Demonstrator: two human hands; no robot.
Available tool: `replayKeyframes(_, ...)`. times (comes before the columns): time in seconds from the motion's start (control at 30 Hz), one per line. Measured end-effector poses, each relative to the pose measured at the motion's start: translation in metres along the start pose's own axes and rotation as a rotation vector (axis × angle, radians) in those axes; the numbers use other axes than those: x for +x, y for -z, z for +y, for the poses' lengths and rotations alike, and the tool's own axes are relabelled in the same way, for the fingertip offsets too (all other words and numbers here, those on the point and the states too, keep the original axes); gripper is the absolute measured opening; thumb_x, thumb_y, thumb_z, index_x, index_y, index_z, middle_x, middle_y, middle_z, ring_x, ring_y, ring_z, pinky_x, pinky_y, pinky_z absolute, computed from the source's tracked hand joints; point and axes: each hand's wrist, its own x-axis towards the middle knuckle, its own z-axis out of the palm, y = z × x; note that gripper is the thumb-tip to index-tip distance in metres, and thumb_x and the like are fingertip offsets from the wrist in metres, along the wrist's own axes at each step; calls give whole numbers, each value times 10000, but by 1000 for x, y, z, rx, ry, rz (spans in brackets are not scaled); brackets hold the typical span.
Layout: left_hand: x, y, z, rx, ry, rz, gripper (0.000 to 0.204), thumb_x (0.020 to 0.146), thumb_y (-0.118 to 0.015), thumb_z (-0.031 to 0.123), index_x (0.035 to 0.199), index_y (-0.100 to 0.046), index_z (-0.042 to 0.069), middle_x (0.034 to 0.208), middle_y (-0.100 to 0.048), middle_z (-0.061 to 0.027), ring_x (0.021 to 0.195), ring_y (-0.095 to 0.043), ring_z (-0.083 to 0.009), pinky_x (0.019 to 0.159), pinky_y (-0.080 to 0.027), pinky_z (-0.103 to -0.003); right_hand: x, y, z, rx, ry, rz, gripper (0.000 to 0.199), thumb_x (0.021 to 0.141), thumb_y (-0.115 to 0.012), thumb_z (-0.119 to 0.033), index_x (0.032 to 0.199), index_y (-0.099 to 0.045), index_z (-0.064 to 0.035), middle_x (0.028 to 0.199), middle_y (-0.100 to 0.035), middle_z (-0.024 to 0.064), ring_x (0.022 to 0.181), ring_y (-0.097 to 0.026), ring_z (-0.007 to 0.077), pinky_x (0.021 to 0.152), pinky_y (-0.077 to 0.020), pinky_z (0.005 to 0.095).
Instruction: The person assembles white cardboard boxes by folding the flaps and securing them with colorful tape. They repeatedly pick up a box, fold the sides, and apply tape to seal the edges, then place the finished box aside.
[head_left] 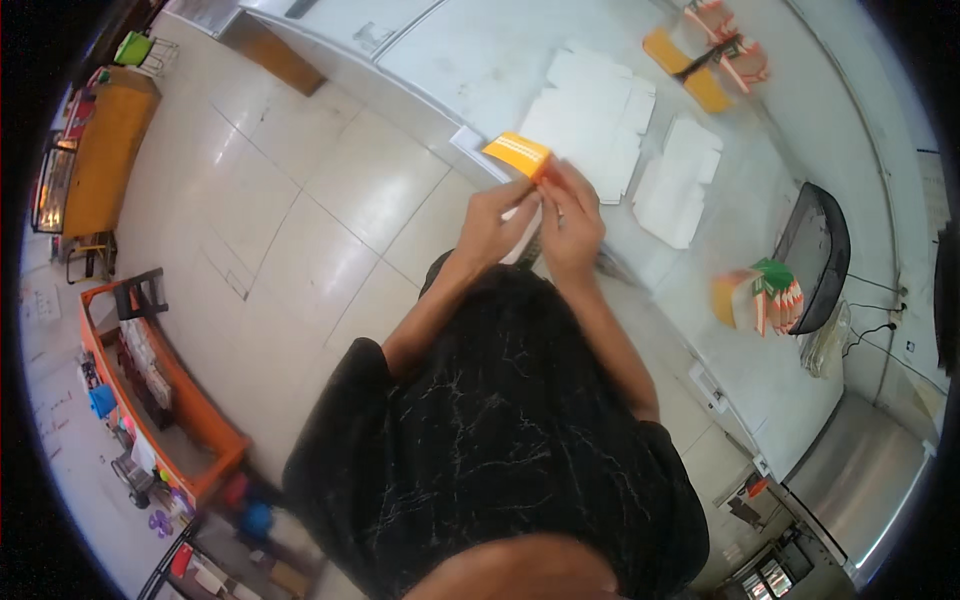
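Note:
A small yellow-orange paper carton with white markings is pinched between both my hands, above the near edge of the white counter. My left hand has its fingers closed at the carton's lower side. Close beside it, my right hand grips the carton's right end, where a darker orange side shows. The fingertips partly cover each other and the carton's lower part. Just beyond my hands lie flat white cardboard blanks on the counter, with another white blank to their right.
Yellow and red-orange cartons lie at the counter's far side. A row of orange and green cartons stands beside a black-rimmed tray. Cables run along the wall. At left, an orange-framed bin stands on the tiled floor.

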Motion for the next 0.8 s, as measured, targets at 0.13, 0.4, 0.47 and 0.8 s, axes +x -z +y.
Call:
replayKeyframes(0.13, -2, -9, 15, -35, 78, 34, 349, 964, -606, 158, 1256, -609, -35, 1036, -712, -139, 913, -641, -134, 784, -517, -269, -8, -1, 4, -125, 97, 0, 249, 817, -658, 18, 1062, -672, 55, 1223, -632, 160, 1166, -571, 364, 1009, -426, 436)
replayKeyframes(0.4, 4, -14, 19, -26, 154, 15, 317, 931, -640, 163, 1194, -634, -14, 1029, -697, -150, 847, -681, -197, 702, -540, -302, -31, -3, 7, 207, -90, -85, 261, 861, -573, -28, 1078, -644, 98, 1334, -544, 235, 1253, -502, 393, 1090, -353, 457)
replayKeyframes(0.47, 8, -15, 13, 99, 72, 6, 303, 920, -652, 159, 1181, -645, 4, 1032, -696, -147, 828, -685, -230, 695, -525, -312, -39, 11, 25, 384, -204, -104, 280, 916, -531, -82, 1111, -627, 93, 1345, -534, 221, 1255, -505, 370, 1085, -362, 449)
replayKeyframes(0.8, -13, -38, 32, -31, -358, -638, 100, 929, -524, 43, 869, -603, 34, 833, -575, -95, 950, -588, -296, 1034, -336, -544, -38, 95, 80, 1172, -1320, 228, 661, 1019, -295, -574, 1501, -317, -122, 1301, -550, 165, 1186, -556, 290, 951, -495, 406)
